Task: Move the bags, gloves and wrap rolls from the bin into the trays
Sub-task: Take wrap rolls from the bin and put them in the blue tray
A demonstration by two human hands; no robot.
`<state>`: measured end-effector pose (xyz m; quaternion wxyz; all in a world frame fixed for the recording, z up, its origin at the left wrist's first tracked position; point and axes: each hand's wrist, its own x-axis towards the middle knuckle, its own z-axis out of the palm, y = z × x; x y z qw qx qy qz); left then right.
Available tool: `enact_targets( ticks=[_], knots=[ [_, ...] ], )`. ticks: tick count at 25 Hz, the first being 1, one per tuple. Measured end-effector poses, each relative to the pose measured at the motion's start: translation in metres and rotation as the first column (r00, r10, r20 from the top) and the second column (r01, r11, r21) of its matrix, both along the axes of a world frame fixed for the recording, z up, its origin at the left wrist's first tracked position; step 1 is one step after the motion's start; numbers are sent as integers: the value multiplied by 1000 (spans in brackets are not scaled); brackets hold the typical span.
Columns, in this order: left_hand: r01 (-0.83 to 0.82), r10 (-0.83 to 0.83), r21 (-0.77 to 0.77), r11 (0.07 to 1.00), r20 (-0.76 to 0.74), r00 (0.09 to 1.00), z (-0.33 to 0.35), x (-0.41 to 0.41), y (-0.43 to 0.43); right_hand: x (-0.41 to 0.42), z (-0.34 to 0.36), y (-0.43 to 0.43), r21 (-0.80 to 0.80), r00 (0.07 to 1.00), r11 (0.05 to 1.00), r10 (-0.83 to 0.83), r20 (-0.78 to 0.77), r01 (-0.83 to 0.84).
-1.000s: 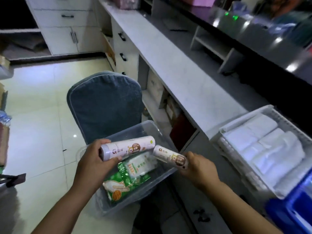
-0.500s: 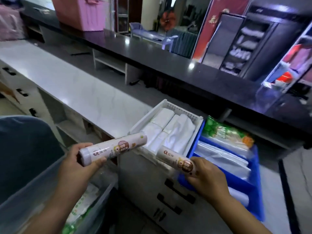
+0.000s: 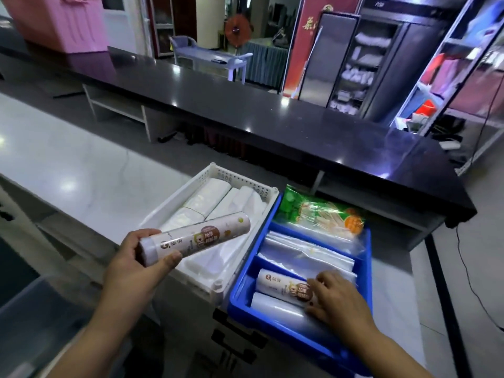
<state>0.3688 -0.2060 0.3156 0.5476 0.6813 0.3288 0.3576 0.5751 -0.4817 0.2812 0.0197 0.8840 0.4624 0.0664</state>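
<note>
Currently two hands (image 3: 133, 268) (image 3: 338, 298) each grip one wrap roll (image 3: 196, 238) (image 3: 283, 286); two trays (image 3: 177, 192) (image 3: 237, 297).

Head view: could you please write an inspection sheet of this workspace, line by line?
Surface: pale counter bearing white tray and blue tray.
Job's things: long roll in the air over white tray; short roll in blue tray's near compartment; white bags, clear bags, green packs in trays.
Clutter: nothing seen.
Hands: left hand grips long roll; right hand holds short roll.
Cables: black cable on floor, right.
Surroundings: dark bar, pink bin, shelves.
</note>
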Motion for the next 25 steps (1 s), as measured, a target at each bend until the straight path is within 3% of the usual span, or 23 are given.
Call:
enact_targets(
  ticks=[9, 16, 21, 25],
  knots=[
    [87, -89, -45, 995, -58, 994, -7, 51, -10, 10, -11, -5, 63, 997, 997, 57, -52, -54],
    [153, -156, -38, 988, -121, 980, 0, 66, 11, 3, -2, 33, 29, 907, 983, 180, -381, -183],
    [186, -188, -29, 982, -135, 973, 3, 64, 32, -8, -6, 77, -87, 872, 929, 303, -384, -360],
    [239, -243, -47, 970, -145, 959, 5, 64, 40, -11, 5, 81, -115, 887, 948, 228, -402, -296]
  ],
)
